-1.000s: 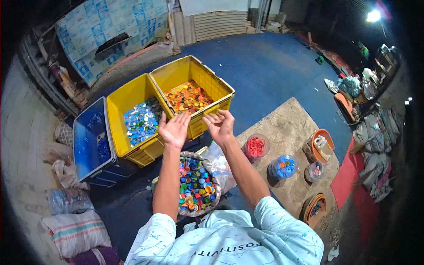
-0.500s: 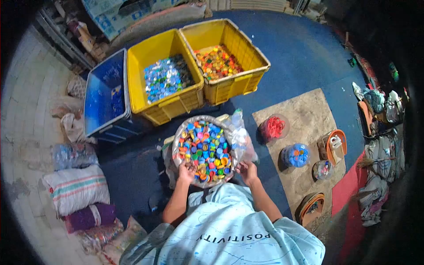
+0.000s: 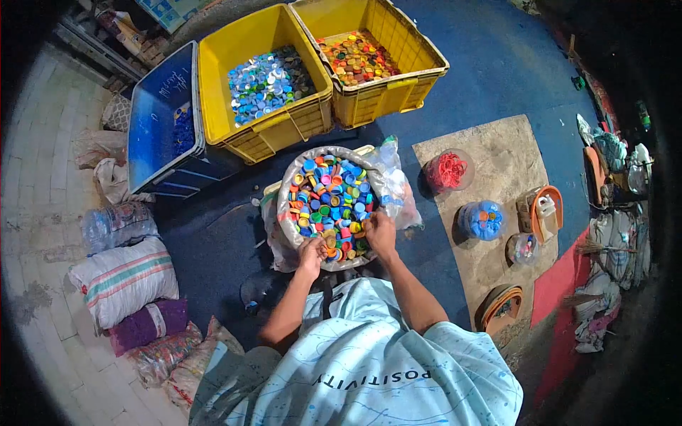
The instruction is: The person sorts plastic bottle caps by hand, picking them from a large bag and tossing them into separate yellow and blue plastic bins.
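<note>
A pale sack with a rolled rim (image 3: 290,183) stands in front of me, full of plastic bottle caps (image 3: 334,195) in mixed colours. My left hand (image 3: 311,255) is at the sack's near left edge, its fingers curled at an orange bottle cap (image 3: 332,253). On the near right side, my right hand (image 3: 380,233) reaches over the rim, with its fingers bent down onto the caps. What lies under those fingertips is hidden. A clear plastic bag (image 3: 398,181) hangs at the right side of the sack.
Beyond the sack stand a blue bin (image 3: 160,135) and two yellow crates (image 3: 220,92) (image 3: 415,89), holding colour-grouped caps. On a mat (image 3: 462,135) at right are tubs of red pieces (image 3: 447,170) and blue caps (image 3: 483,220). Stuffed sacks (image 3: 131,280) line the left.
My right hand has moved from the sack's outer right edge inward onto the caps. My left hand has turned and shifted slightly right along the near rim. The view has tilted downward.
</note>
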Tool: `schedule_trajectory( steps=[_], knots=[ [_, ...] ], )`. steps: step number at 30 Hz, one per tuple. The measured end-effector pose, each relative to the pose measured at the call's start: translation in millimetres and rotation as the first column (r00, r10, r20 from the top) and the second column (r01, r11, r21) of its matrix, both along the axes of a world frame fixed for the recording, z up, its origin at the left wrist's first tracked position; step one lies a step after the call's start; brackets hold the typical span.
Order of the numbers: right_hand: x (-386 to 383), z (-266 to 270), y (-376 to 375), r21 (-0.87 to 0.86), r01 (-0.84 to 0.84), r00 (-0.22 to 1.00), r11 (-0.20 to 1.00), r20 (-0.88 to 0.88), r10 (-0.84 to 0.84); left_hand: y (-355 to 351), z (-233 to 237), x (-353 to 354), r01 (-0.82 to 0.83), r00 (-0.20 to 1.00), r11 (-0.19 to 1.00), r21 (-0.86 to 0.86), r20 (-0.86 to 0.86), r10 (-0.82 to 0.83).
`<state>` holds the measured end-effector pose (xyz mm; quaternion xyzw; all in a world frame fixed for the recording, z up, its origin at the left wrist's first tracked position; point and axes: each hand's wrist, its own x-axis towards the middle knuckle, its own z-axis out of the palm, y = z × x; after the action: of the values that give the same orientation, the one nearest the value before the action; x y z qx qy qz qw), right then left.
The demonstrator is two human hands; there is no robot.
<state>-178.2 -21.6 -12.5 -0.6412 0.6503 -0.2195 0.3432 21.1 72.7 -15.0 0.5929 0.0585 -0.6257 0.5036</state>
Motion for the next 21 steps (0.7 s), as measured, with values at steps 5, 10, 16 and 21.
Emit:
schedule_trajectory(
  steps=[5, 10, 16, 21],
  knots=[
    [27, 9, -17, -0.010, -0.006, 0.955, 1.000, -0.297, 0.003, 7, 17, -8, 0.049, 0.997, 0.998, 0.049, 0.053, -0.052],
    [40, 4, -18, -0.027, 0.022, 0.928, 0.999, -0.370, -0.030, 24, 24, -10, 0.040, 0.998, 0.997, 0.065, 0.051, -0.044],
    [44, 2, -24, -0.004, 0.085, 0.931, 0.996, -0.355, -0.081, 27, 19, -10, 0.054, 0.994, 0.995, 0.085, 0.091, -0.062],
    [33, 2, -25, -0.036, 0.112, 0.983, 0.993, -0.140, -0.116, 17, 20, -17, 0.055, 0.993, 0.996, 0.073, 0.104, -0.062]
  ],
)
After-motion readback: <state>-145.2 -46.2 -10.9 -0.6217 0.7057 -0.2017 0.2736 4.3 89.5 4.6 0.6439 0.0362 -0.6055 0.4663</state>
